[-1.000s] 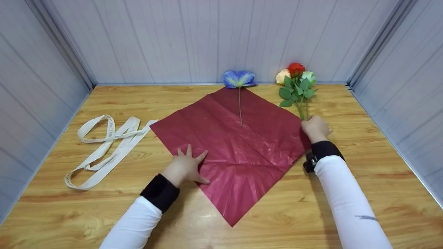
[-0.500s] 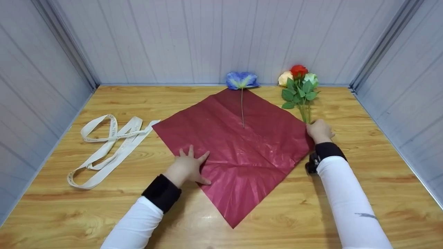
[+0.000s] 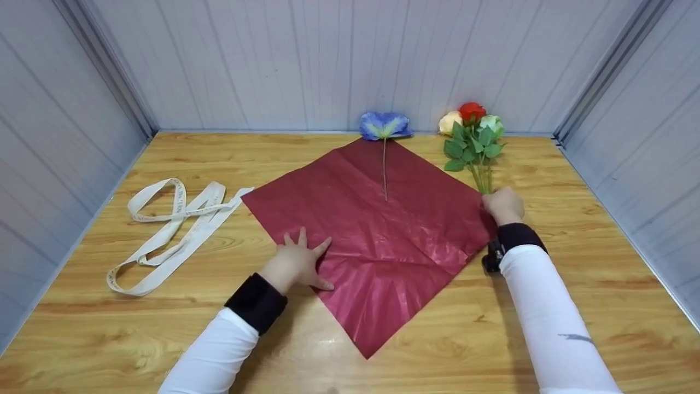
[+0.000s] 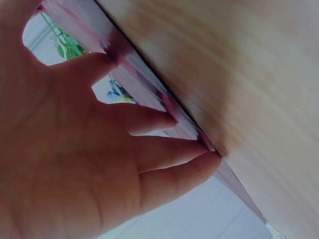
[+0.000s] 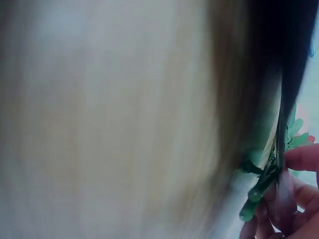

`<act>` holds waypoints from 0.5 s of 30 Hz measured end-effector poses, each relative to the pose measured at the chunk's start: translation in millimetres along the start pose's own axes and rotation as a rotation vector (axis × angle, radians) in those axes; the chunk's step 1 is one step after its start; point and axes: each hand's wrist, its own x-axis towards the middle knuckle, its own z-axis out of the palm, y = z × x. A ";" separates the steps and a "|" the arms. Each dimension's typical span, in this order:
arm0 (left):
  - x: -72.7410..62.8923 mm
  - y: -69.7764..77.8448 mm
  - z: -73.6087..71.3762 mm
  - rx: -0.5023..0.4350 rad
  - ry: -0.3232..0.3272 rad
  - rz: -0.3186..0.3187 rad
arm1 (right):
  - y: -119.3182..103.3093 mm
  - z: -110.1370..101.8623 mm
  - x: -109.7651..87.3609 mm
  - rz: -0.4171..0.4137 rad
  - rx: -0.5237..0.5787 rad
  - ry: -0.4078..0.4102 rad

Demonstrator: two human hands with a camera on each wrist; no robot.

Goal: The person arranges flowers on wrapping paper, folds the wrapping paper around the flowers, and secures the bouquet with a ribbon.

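My left hand point(image 3: 295, 265) rests on the left edge of a dark red sheet of wrapping paper point(image 3: 333, 208), its fingers spread. In the left wrist view the straight fingers point(image 4: 169, 174) touch the paper along its edge. At the sheet's right corner my right hand point(image 3: 503, 205) grips the stems point(image 3: 481, 178) of a small bunch of artificial roses point(image 3: 472, 113) in red, cream and pale green. Green stem ends point(image 5: 256, 191) poke out beside the fingers in the right wrist view. A blue artificial flower point(image 3: 385, 127) lies on the paper's far corner, its thin stem pointing towards me.
A long white ribbon point(image 3: 164, 235) with printed lettering lies in loose loops on the wooden table point(image 3: 426, 361), left of the paper. Its end comes close to the paper's left corner. Pale grey panels point(image 3: 246, 65) wall in the back and both sides.
The head view has shifted slightly. The left hand stays spread on the paper, and the right hand still grips the rose stems at the sheet's corner.
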 end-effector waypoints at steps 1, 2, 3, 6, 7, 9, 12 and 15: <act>-0.6 -0.1 0.1 0.008 0.004 0.002 | 0.2 0.7 -0.1 -0.004 0.012 0.002; -0.8 -0.1 0.3 0.010 0.004 0.002 | -0.1 1.4 -0.5 -0.009 0.023 0.004; -0.8 -0.1 0.5 0.011 0.003 0.001 | -0.7 1.8 -1.4 -0.016 0.035 0.007; -1.8 0.4 0.6 0.004 0.009 0.008 | -3.8 1.9 -4.6 -0.028 0.064 0.022; -1.9 0.5 0.6 0.001 0.011 0.010 | -4.8 2.0 -4.9 -0.027 0.072 0.029; -2.0 1.0 0.4 -0.011 0.011 0.009 | -3.9 2.5 -1.8 -0.026 0.087 0.038; -3.3 1.5 -0.6 -0.011 0.015 0.012 | 11.2 9.3 21.9 -0.024 0.151 0.015; -4.0 1.4 -1.2 -0.006 0.011 0.011 | 70.2 53.8 118.9 -0.139 0.042 0.062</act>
